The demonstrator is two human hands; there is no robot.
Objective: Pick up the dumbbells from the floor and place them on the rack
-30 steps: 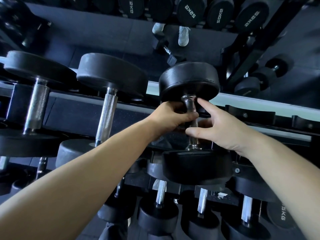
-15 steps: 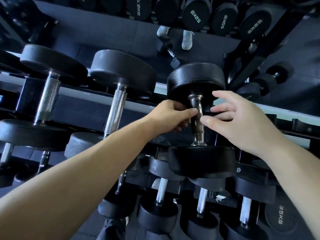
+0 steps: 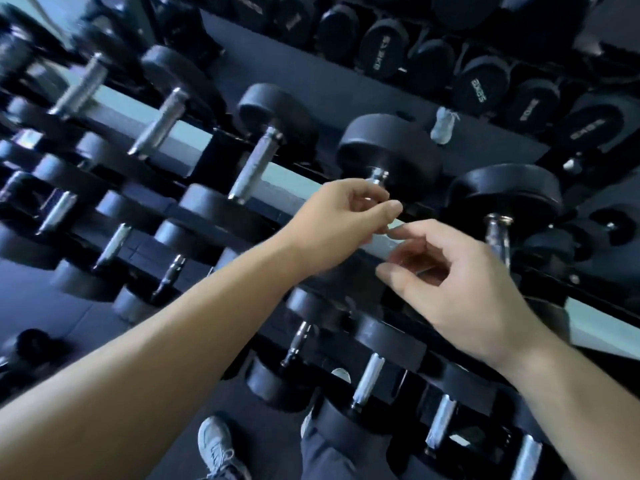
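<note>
The black dumbbell (image 3: 504, 197) with a chrome handle lies in the top row of the rack (image 3: 138, 251), at the right end of a line of several like it. My right hand (image 3: 460, 289) hovers just left of its handle, apart from it, fingers loosely curled round nothing. My left hand (image 3: 341, 221) hangs in front of the handle of the neighbouring dumbbell (image 3: 388, 150), also loosely curled and holding nothing. The two hands nearly touch at the fingertips.
A lower row of dumbbells (image 3: 370, 379) fills the rack beneath my arms. A mirror behind the rack reflects more labelled dumbbells (image 3: 479, 86). A dark blurred object (image 3: 31, 344) lies on the floor at lower left. My shoe (image 3: 216, 445) stands near the rack's foot.
Both hands have let go of the dumbbell's handle and drawn back to the left. The dumbbell stays on the rack. The view has swung left and tilted.
</note>
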